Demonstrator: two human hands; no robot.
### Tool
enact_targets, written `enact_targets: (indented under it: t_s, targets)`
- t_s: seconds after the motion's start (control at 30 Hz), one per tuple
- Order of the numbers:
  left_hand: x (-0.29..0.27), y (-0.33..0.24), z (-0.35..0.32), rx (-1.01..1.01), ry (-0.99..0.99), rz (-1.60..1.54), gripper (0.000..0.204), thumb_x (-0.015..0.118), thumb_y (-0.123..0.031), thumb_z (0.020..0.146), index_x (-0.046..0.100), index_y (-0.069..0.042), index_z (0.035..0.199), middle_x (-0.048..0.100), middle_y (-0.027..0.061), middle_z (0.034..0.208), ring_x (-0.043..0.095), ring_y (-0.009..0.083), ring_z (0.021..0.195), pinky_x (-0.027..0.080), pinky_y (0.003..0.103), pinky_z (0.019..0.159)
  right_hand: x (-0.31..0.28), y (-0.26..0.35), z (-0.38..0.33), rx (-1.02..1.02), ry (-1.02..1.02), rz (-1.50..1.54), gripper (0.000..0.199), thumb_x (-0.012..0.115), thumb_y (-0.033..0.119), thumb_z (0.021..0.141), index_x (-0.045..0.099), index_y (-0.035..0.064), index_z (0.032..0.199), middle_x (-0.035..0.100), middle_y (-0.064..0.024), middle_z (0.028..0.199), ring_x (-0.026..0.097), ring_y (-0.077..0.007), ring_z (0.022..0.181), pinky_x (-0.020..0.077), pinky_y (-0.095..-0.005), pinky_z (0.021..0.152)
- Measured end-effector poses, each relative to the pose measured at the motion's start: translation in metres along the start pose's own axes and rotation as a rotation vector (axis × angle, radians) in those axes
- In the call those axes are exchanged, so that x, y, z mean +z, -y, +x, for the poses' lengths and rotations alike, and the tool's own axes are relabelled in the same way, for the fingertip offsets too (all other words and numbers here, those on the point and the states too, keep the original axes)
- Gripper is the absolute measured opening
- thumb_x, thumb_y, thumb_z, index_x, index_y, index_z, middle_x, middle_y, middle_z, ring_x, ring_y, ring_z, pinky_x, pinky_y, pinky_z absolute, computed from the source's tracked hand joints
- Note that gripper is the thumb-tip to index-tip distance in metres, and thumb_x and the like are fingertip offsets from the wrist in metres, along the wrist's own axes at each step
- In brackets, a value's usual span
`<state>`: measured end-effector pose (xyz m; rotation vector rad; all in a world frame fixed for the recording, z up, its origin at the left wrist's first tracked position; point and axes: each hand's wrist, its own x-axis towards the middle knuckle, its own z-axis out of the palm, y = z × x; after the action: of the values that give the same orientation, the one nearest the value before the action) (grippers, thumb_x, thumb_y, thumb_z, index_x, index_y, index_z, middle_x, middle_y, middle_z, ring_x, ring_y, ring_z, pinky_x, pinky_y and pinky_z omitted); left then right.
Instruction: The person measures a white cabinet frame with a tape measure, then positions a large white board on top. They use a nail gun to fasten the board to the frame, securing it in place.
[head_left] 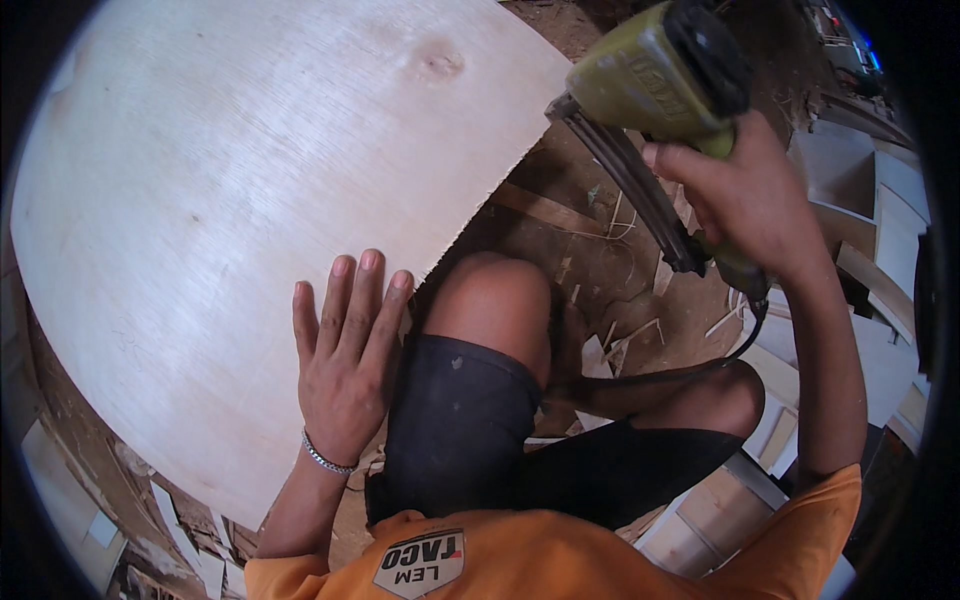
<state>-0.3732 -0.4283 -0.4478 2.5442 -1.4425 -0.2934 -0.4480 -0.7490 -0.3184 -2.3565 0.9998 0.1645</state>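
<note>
The biggest thing I see is a pale plywood sheet [250, 200], which fills the picture from nine o'clock up to twelve o'clock and reaches almost to the centre; its surface is smooth, with one small knot near the top, and its right edge runs slanted from about one o'clock down to the centre. Below the centre I see my own legs in black shorts [470, 430], with one bare knee [495, 300] just beside the edge of the sheet, and at six o'clock the orange shirt [600, 560]. The dirt floor [600, 250] at the right of centre is covered with wood scraps [620, 340] and thin splinters, and at three to four o'clock some light wooden panels [880, 230] lie well apart from the sheet. At one o'clock I hold a green nail gun [650, 80] in my right hand [745, 200]: the fingers are wrapped firmly around its handle, the dark magazine runs slanted toward the centre, and a black hose [700, 365] hangs from the bottom of the handle down over my thigh. The gun is in the air, near the right edge of the sheet but not touching it. My left hand [345, 370] lies flat at about seven o'clock from the centre, fingers spread a little and holding nothing, pressing on the lower right edge of the sheet. On its wrist is a thin silver bracelet [325, 458].
</note>
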Motion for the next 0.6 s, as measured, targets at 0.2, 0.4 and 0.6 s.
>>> enact_targets:
  t_s: [0.2,0.4,0.6]
  targets:
    - [0.001,0.001,-0.002,0.0,-0.008,-0.005,0.055,0.058,-0.015,0.098,0.046,-0.023,0.151,0.038,0.0024,0.16,0.027,0.0216,0.152,0.015,0.051,0.126,0.008,-0.001,-0.009,-0.052,-0.028,0.011,0.034,0.074,0.027,0.083,0.066,-0.0023,0.097,0.052,-0.0004,0.054,0.048,-0.0093,0.041,0.0372,-0.0279,0.041]
    - [0.006,0.002,-0.002,0.004,-0.051,-0.003,0.054,0.059,-0.015,0.098,0.048,-0.023,0.15,0.039,0.0022,0.16,0.029,0.0217,0.151,0.016,0.05,0.126,0.008,-0.004,-0.008,-0.085,-0.025,-0.01,0.033,0.074,0.026,0.084,0.067,-0.0018,0.099,0.056,-0.0019,0.06,0.052,-0.0106,0.049,0.0404,-0.0284,0.048]
    - [0.009,0.0,0.001,0.038,-0.121,-0.07,0.054,0.063,-0.014,0.096,0.05,-0.021,0.149,0.041,0.0048,0.159,0.03,0.0239,0.151,0.017,0.049,0.125,0.008,-0.032,-0.033,-0.195,-0.205,-0.047,0.033,0.074,0.025,0.086,0.069,-0.0016,0.104,0.062,-0.004,0.07,0.058,-0.0127,0.061,0.0459,-0.0296,0.059]
